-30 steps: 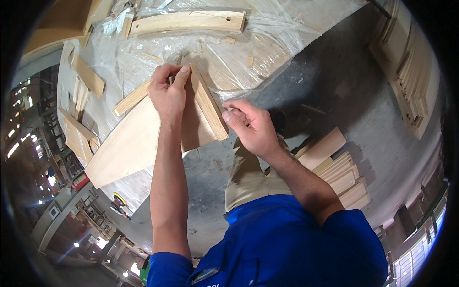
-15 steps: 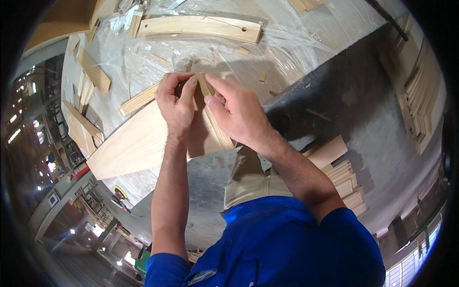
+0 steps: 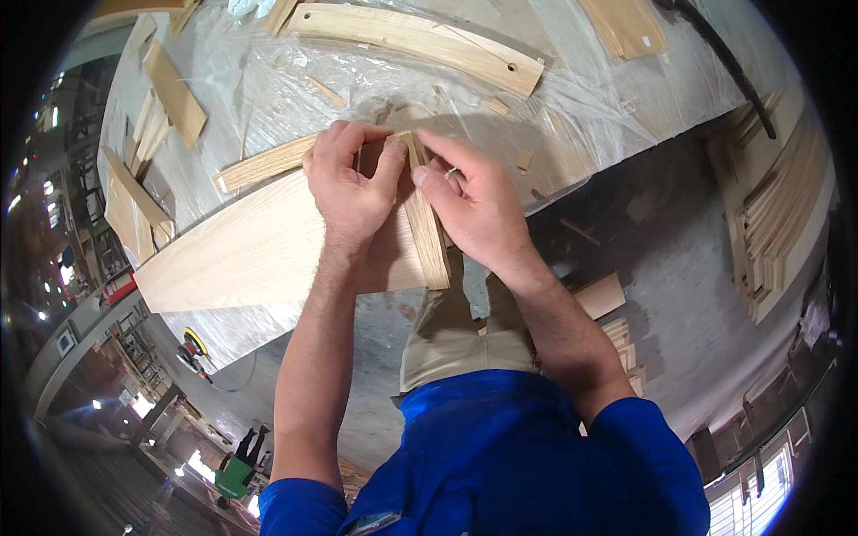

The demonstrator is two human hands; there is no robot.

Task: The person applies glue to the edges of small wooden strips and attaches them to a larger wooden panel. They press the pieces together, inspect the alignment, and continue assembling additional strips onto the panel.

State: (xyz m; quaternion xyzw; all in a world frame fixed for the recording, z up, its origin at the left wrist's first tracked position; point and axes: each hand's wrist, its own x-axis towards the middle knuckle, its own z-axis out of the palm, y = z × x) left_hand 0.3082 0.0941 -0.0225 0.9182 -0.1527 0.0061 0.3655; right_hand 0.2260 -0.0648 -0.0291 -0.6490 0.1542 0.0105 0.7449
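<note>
A wide pale wooden panel (image 3: 241, 246) lies at the front of the plastic-covered table, with a grained wooden edge strip (image 3: 427, 234) along its right end. My left hand (image 3: 350, 183) is closed at the panel's far right corner, its fingers curled over and its thumb against the strip's top end. My right hand (image 3: 478, 205), with a ring on one finger, grips the same strip from its outer side, forefinger at the far tip and thumb on the face. Both fingertips nearly meet there. Shadow hides what lies between the left thumb and fingers.
Behind the panel lie a narrow wood strip (image 3: 268, 163) and a curved board with holes (image 3: 420, 43). Offcuts (image 3: 174, 94) crowd the left side. A disc sander (image 3: 192, 350) sits at the table's near left edge. Stacked wooden parts (image 3: 769, 214) stand right. A person in green (image 3: 234, 475) is far off.
The view has shifted, so panel and hands appear slightly farther right. Both hands stay at the same corner, and more of the strip's face shows between them.
</note>
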